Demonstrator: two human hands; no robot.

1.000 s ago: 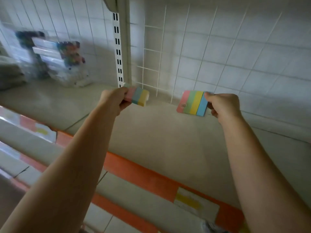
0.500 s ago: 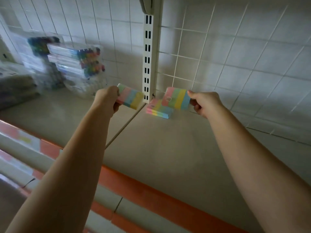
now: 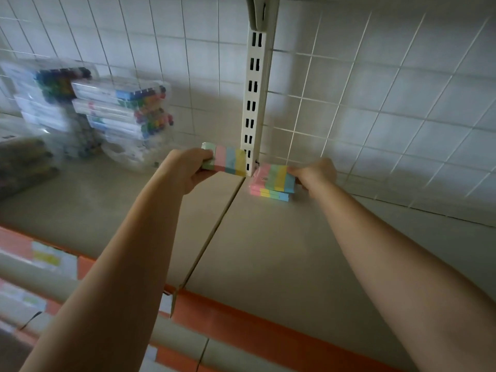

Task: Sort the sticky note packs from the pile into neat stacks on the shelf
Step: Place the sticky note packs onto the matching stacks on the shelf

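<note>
My right hand (image 3: 314, 173), fingers pinching the upper pack (image 3: 272, 177), should square it onto the bottom pack (image 3: 269, 195) at the shelf's (image 3: 295, 251) back edge; my left hand (image 3: 188, 170) grips a spare pack (image 3: 228, 161).

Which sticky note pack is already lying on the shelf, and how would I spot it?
Find the white slotted upright on the back wall. At its foot, just right, lies the bottom pack flat on the shelf. Unlike the pack in the right hand resting above it, no fingers hold it.
</note>
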